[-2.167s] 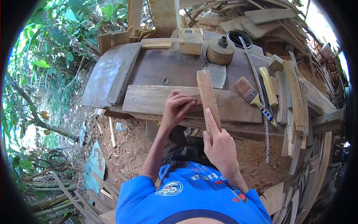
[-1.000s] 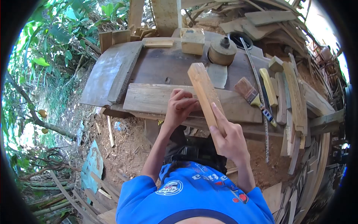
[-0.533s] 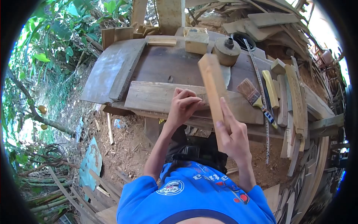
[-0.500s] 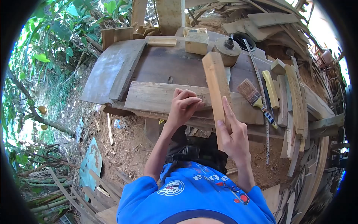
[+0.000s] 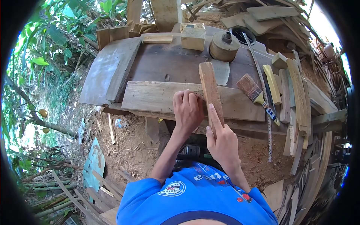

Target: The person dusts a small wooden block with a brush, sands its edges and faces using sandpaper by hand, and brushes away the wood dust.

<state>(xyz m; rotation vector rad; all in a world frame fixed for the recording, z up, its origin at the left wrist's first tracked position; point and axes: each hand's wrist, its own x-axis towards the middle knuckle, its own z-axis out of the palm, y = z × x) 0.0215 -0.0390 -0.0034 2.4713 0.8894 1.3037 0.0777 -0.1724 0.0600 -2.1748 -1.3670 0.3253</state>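
Note:
My right hand [image 5: 224, 144] is closed round the lower end of a squared wooden block [image 5: 210, 84], its index finger stretched along the face. The block stands tilted up over a flat plank [image 5: 157, 98] at the near edge of the workbench. Close against the block's left side is my left hand [image 5: 188, 112], fingers curled and knuckles up. Whatever it may hold is hidden behind the fingers; a small brownish patch shows beside them. To the right lies a paintbrush [image 5: 255, 95] with a yellow and blue handle.
On the dark bench [image 5: 157, 63] are a wooden cube [image 5: 192, 37], a round wooden piece with a bolt [image 5: 224, 47] and a thin wood strip [image 5: 157, 39]. A measuring tape [image 5: 258, 67], a yellow-handled tool [image 5: 272, 84] and several wood offcuts [image 5: 298, 93] lie at right.
My left hand has moved right, turned knuckles up and come close to the block. The right hand and the block have shifted slightly left, the block's top lower.

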